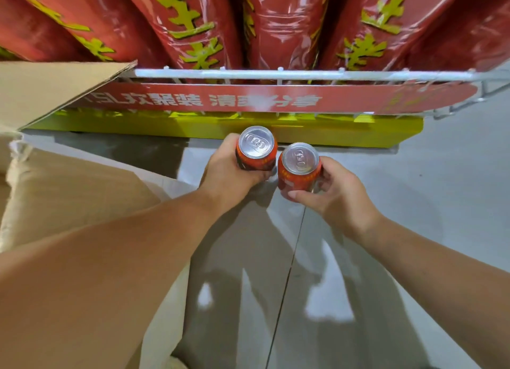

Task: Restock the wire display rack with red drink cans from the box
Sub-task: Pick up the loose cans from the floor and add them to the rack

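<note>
My left hand (230,171) grips one upright red drink can (257,144) with a silver top. Beside it, my right hand (335,188) holds a second red can (299,163), fingers curled round its side. The two cans nearly touch, held above the grey floor just in front of the wire display rack (276,74). The rack's white front rail runs across the view, with a red banner (248,99) below it. The cardboard box (55,90) stands at the left with its flap up; its inside is hidden.
Large red packs with yellow characters (193,24) fill the rack above the rail. A yellow base (331,134) runs under the rack. Brown cardboard sheets (69,192) lie at the left on the shiny grey floor (414,189).
</note>
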### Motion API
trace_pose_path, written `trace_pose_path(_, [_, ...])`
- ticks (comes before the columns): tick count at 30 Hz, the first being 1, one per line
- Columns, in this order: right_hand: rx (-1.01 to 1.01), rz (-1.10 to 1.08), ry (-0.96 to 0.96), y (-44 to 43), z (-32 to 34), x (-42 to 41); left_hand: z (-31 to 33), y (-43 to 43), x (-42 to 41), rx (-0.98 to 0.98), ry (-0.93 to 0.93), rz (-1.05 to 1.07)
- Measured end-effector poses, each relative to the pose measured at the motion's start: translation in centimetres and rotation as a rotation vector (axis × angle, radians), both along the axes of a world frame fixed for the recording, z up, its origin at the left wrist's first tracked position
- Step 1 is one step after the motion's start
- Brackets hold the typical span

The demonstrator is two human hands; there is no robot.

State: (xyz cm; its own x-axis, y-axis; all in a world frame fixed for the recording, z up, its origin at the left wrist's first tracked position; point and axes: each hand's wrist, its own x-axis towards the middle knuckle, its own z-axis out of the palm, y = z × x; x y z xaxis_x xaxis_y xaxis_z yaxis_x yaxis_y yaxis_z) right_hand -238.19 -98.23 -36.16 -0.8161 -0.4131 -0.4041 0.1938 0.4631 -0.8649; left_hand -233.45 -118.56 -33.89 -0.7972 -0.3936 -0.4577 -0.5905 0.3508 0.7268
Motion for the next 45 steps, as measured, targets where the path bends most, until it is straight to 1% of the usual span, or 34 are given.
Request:
trace_pose_path(3, [-0.024, -0.075, -0.133, 1.8, 1.4, -0.4, 1.5, 0.8, 0.2, 0.059, -0.096, 0.007])
trace_pose_path(5, [0.004, -0.086, -0.175, 3.2, 3.1, -0.5, 2.7, 1.8, 0.6, 0.124, -0.140, 0.030])
trace_pose_path(7, [0.032, -0.090, -0.186, 4.6, 5.1, -0.4, 4.1, 3.3, 1.0, 0.211, -0.171, 0.056])
trace_pose_path(12, [0.042, -0.147, -0.192, 7.8, 11.2, 0.2, 8.8, 6.8, 1.2, 0.359, -0.197, 0.076])
trace_pose_path(14, [0.060, -0.180, -0.176, 9.1, 13.9, 0.4, 11.6, 8.0, 1.1, 0.393, -0.185, 0.097])
trace_pose_path(16, [0.076, -0.212, -0.168, 10.2, 16.8, 0.6, 15.0, 9.1, 1.1, 0.382, -0.163, 0.097])
trace_pose_path(19, [0.062, -0.253, -0.163, 11.3, 22.4, 0.8, 20.7, 10.6, 1.3, 0.341, -0.146, 0.109])
trace_pose_path(23, [0.077, -0.273, -0.124, 12.3, 31.1, 1.0, 29.5, 11.5, 2.3, 0.296, -0.135, 0.056])
trace_pose_path(26, [0.093, -0.278, -0.081, 12.3, 37.9, 1.3, 36.3, 11.4, 3.3, 0.228, -0.122, 0.034])
trace_pose_path(31, [0.133, -0.266, 0.024, 10.5, 49.8, 1.4, 48.9, 9.9, 3.3, 0.128, -0.071, 0.055])
trace_pose_path(35, [0.121, -0.275, 0.117, 7.8, 60.0, 0.8, 59.5, 7.1, 2.0, 0.060, 0.021, 0.050])
trace_pose_path(38, [0.104, -0.296, 0.187, 6.0, 67.8, 0.5, 67.0, 5.4, 1.4, 0.117, 0.095, 0.015])
trace_pose_path(40, [0.088, -0.319, 0.225, 5.2, 72.5, 0.5, 71.9, 4.6, 1.4, 0.159, 0.114, -0.013])
trace_pose_path(45, [0.061, -0.356, 0.322, 3.1, 83.4, 1.1, 82.4, 2.1, 2.9, 0.099, 0.193, -0.131])
